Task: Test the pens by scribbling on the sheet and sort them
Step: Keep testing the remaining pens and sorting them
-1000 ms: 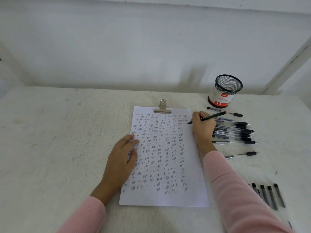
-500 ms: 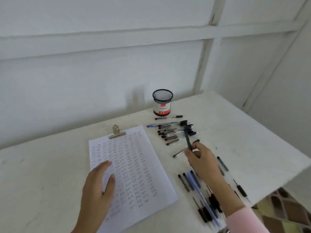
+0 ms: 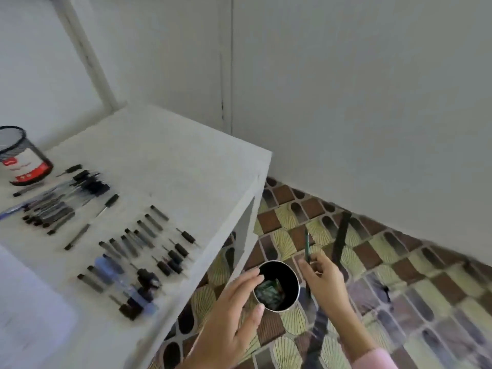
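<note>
My right grip pinches the light, stiff, slick green pen low on its barrel, upright beside the dark bin on the floor past the counter's edge, left grip spread open at its rim.

Motion blur over most of the view. Mesh pen cup cut by the left edge, label unreadable. Sheet below the pen cup, cropped at the left and bottom edges, scribbles not legible. Pens on the table smeared; count unclear. Contents of the round container just off the table corner indistinct, greenish. Both forearms cropped at the bottom edge.
</note>
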